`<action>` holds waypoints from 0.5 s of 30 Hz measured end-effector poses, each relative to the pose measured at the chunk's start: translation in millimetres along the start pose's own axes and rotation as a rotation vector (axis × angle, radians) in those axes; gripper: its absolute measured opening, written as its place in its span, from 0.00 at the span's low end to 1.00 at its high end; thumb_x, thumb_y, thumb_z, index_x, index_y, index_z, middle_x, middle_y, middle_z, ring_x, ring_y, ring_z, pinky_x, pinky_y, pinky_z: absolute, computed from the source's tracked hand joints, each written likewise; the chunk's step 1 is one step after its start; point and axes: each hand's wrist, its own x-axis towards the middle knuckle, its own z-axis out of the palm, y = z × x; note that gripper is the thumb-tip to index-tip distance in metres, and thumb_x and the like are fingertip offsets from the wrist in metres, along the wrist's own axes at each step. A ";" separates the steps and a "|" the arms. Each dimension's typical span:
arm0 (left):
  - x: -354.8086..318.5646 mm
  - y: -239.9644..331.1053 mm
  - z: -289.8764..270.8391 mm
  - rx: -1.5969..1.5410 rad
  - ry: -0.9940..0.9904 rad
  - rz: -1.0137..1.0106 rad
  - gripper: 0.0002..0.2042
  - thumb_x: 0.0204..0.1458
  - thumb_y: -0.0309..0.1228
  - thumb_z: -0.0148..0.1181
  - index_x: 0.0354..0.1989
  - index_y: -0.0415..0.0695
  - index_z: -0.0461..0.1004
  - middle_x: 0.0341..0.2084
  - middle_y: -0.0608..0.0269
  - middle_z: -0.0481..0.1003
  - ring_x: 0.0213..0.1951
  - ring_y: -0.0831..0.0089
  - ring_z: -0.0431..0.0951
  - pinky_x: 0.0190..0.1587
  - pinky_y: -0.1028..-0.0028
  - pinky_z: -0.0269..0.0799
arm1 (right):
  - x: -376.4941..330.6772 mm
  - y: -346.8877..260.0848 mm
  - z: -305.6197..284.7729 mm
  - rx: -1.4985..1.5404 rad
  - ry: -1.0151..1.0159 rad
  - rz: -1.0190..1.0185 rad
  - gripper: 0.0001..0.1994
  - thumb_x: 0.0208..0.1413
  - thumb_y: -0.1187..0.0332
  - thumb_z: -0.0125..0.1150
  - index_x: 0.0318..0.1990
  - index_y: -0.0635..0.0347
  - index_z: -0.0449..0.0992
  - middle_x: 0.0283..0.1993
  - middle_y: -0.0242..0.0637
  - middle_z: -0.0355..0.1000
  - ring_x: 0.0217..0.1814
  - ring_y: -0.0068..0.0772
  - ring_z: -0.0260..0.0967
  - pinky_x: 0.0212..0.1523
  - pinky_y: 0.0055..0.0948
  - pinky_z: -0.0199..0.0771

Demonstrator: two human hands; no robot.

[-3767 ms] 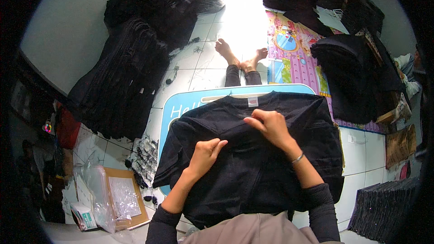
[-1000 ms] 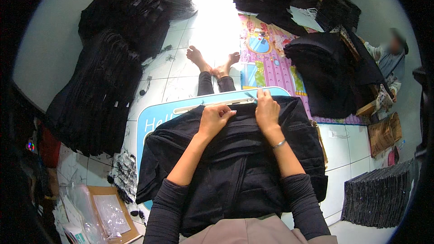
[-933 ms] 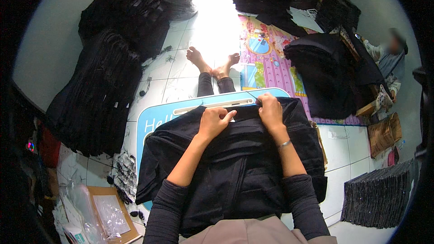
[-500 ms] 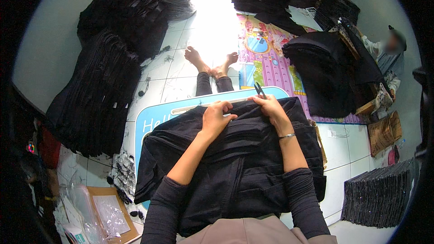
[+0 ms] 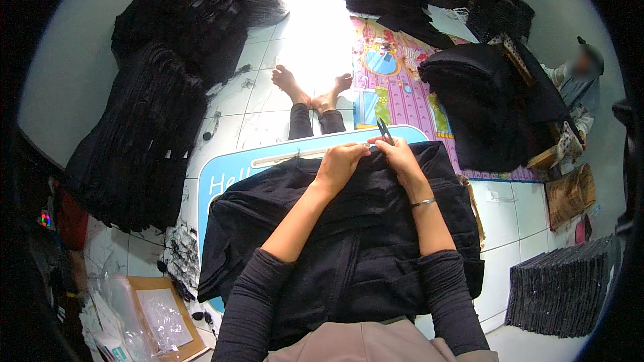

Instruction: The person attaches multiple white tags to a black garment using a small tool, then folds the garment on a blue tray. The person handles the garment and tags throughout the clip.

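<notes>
A black garment (image 5: 376, 228) with sewn seams lies spread in folds over a light blue low table (image 5: 218, 169) in front of me. At its far edge, my right hand (image 5: 400, 159) is closed round dark thread snips (image 5: 384, 131), whose two points stick up beyond my fingers, apart from each other. Close beside it, my left hand (image 5: 339, 166) is pinched, with its fingertips almost against those of the right. Whatever lies between the left fingertips is too small to make out. Both wrists rest over the cloth.
Tall piles of black garments (image 5: 134, 134) stand at the left. More folded black cloth (image 5: 476, 107) lies on a patterned mat (image 5: 402, 94) at the right, near a seated person (image 5: 580, 87). A neat black stack (image 5: 560, 288) sits at lower right, a cardboard piece (image 5: 188, 318) at lower left.
My left hand has moved right and slightly farther from me, off the middle of the cloth, and closed into a pinch beside my right hand. The right hand still grips the snips.
</notes>
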 end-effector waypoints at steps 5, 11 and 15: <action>1.3 -10.0 2.6 -0.265 0.032 -0.322 0.08 0.54 0.28 0.60 0.38 0.36 0.78 0.26 0.61 0.78 0.27 0.78 0.76 0.32 0.78 0.71 | 1.3 3.2 -1.6 0.004 0.004 0.010 0.10 0.60 0.70 0.54 0.43 0.65 0.78 0.32 0.28 0.72 0.30 0.15 0.64 0.31 0.15 0.63; 2.4 -13.2 3.1 -0.420 -0.065 -0.488 0.12 0.55 0.31 0.62 0.44 0.38 0.78 0.27 0.69 0.77 0.29 0.83 0.72 0.35 0.80 0.70 | 5.4 8.7 -2.7 0.055 -0.018 -0.050 0.10 0.59 0.70 0.56 0.43 0.67 0.78 0.35 0.31 0.74 0.34 0.17 0.67 0.37 0.17 0.67; 2.1 -6.3 3.8 -0.222 -0.046 -0.225 0.10 0.51 0.29 0.65 0.41 0.40 0.80 0.28 0.63 0.80 0.30 0.82 0.75 0.36 0.79 0.71 | 8.4 15.7 -3.4 0.014 -0.020 -0.072 0.10 0.59 0.70 0.57 0.43 0.68 0.78 0.36 0.31 0.75 0.35 0.18 0.67 0.38 0.18 0.67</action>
